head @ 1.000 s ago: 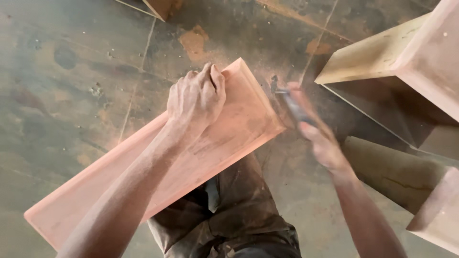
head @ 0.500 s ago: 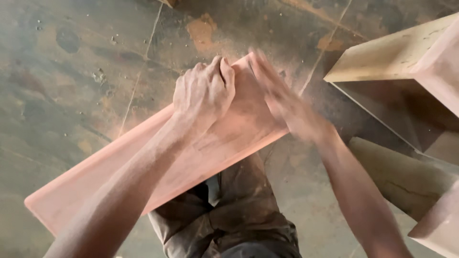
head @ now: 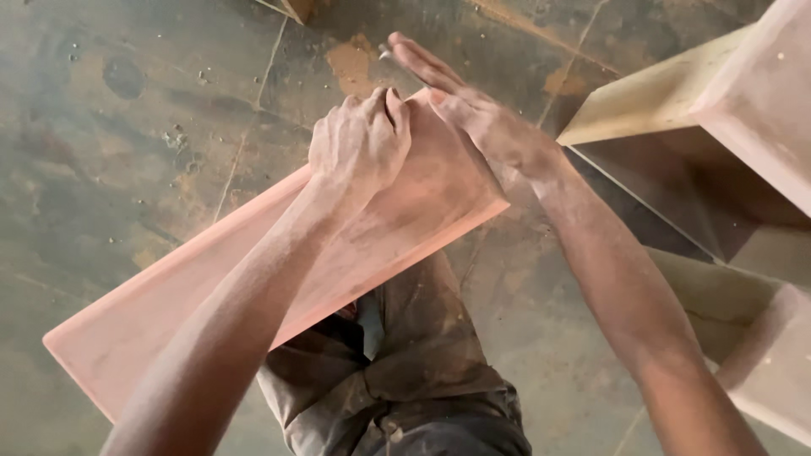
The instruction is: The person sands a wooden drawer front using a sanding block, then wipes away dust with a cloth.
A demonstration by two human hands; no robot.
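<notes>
Above a dusty concrete floor (head: 127, 152), a long pink board (head: 253, 279) is held slanted across the person's lap.

The board's far end is clamped under the curled left hand (head: 359, 148); the right hand (head: 473, 110) is laid flat beside it, fingers spread. Pale wooden boxes (head: 718, 110) are seen at the right.

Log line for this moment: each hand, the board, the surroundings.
left hand: gripping far edge of pink board | right hand: flat at board's end | board: across person's leg | floor: dusty
</notes>
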